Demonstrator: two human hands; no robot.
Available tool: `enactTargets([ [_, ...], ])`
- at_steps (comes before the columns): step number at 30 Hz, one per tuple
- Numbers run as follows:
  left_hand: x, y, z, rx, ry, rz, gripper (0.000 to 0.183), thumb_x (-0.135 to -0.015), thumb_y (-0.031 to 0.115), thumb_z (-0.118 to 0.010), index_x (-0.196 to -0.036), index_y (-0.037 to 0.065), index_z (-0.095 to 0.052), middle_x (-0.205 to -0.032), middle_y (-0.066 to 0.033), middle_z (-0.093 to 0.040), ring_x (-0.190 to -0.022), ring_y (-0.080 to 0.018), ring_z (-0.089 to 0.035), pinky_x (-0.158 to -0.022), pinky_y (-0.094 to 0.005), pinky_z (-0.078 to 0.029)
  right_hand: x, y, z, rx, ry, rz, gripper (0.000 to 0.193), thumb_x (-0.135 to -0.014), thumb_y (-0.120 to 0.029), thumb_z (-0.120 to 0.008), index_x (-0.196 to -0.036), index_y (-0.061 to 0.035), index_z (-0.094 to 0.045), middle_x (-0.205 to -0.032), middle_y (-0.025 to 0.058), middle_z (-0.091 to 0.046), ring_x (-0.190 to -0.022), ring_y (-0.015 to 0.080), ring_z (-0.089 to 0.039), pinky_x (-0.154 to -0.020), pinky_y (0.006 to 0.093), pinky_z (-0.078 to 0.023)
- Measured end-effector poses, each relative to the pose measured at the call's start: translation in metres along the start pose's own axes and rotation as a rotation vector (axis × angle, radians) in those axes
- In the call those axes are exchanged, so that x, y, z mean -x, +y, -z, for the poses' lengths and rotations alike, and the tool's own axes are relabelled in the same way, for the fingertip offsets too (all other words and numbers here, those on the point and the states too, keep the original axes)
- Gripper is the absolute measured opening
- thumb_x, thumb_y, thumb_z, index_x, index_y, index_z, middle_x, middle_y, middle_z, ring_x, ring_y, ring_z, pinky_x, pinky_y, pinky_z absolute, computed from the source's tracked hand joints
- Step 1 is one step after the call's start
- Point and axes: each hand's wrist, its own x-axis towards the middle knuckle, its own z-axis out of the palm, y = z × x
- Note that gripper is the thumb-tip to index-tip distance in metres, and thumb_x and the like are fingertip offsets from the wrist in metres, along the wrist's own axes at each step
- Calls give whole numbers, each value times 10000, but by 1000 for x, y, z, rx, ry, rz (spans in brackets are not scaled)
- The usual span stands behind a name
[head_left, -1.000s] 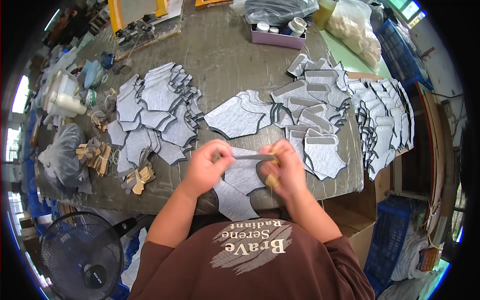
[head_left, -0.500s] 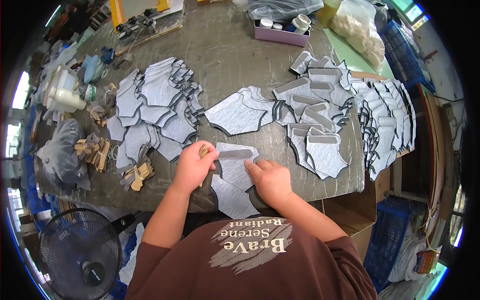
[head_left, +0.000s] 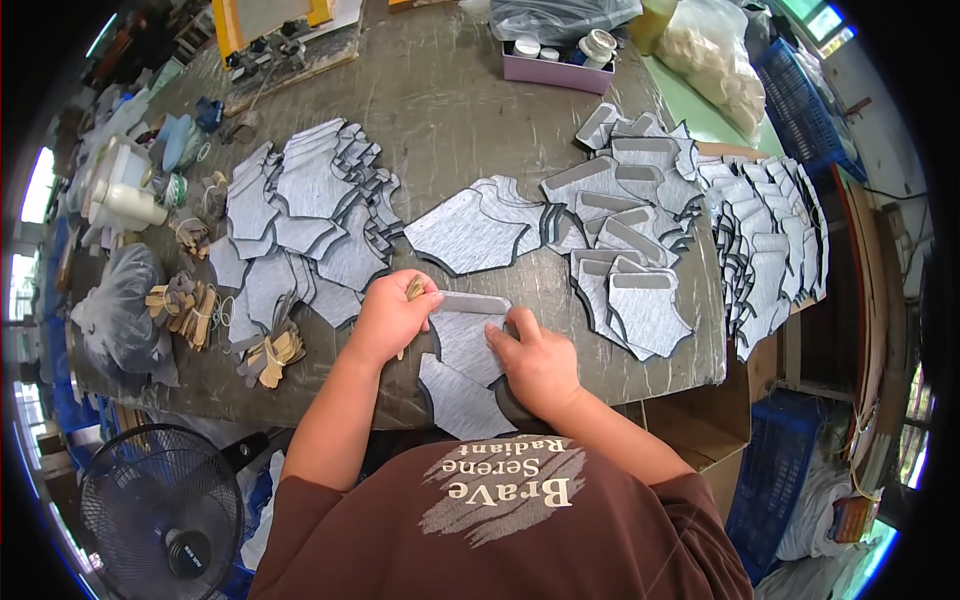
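A grey cut fabric piece (head_left: 465, 340) with dark edges lies in front of me, a paler grey band (head_left: 475, 302) along its far edge. My left hand (head_left: 395, 315) is closed around a few thin tan strips (head_left: 415, 289), its thumb at the band's left end. How many strips it holds is hidden. My right hand (head_left: 538, 362) has curled fingers, with thumb and forefinger gripping the piece's right side near the band. Another grey piece (head_left: 465, 398) overlaps below, reaching the table's near edge. Just beyond my hands sits a small stack of plain grey pieces (head_left: 465, 232).
Plain grey pieces (head_left: 318, 180) are heaped at left; banded pieces (head_left: 650, 300) pile up at right. Tied bundles of tan strips (head_left: 275, 355) lie left of my arm. A purple box (head_left: 555, 72) of bottles stands far back. A fan (head_left: 165, 510) is at lower left.
The piece's far edge has been folded over: the fabric beyond the band no longer shows, and the band is paler. My right forefinger has lifted toward the band's right end.
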Motion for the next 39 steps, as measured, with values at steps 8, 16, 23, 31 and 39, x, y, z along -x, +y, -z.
enactTargets([
  [8, -1, 0, -3, -85, 58, -10, 96, -808, 81, -652, -763, 19, -594, -597, -33, -562, -515, -95, -542, -488, -264, -425, 1, 1, 0, 37, -58, 31, 206, -760, -140, -636, -962, -108, -659, -1104, 66, -611, -634, 197, -618, -541, 337, -503],
  [16, 0, -2, -10, -506, 213, -311, 133, -763, 99, -675, -782, -14, -609, -724, -155, -588, -648, -286, -592, -604, -344, -456, 0, 1, 1, 28, -74, 22, 225, -752, -134, -640, -975, -107, -647, -1101, 67, -612, -638, 199, -625, -546, 329, -508],
  [23, 14, -10, -9, -139, 202, -439, 106, -763, 39, -696, -770, 8, -595, -769, -65, -589, -672, -180, -568, -647, -293, -460, -12, 4, 7, -389, 122, -282, 277, -775, -148, -700, -1022, -60, -611, -995, 109, -622, -675, 279, -628, -588, 346, -500],
  [31, 45, 2, -19, -266, -81, -193, 301, -705, 61, -771, -943, 2, -594, -642, 4, -531, -597, -53, -455, -537, -240, -395, -6, 18, 4, -1208, 152, -540, 73, -884, -15, -589, -954, -38, -580, -789, -51, -546, -690, 37, -465, -622, 181, -379],
  [39, 46, -5, -32, -137, -169, -2, 119, -760, 63, -725, -833, -4, -660, -629, -11, -592, -530, -46, -517, -485, -220, -404, 20, 48, 32, -1523, 627, -764, 60, -948, -101, -514, -999, -81, -538, -856, 23, -611, -694, 113, -587, -593, 238, -481],
])
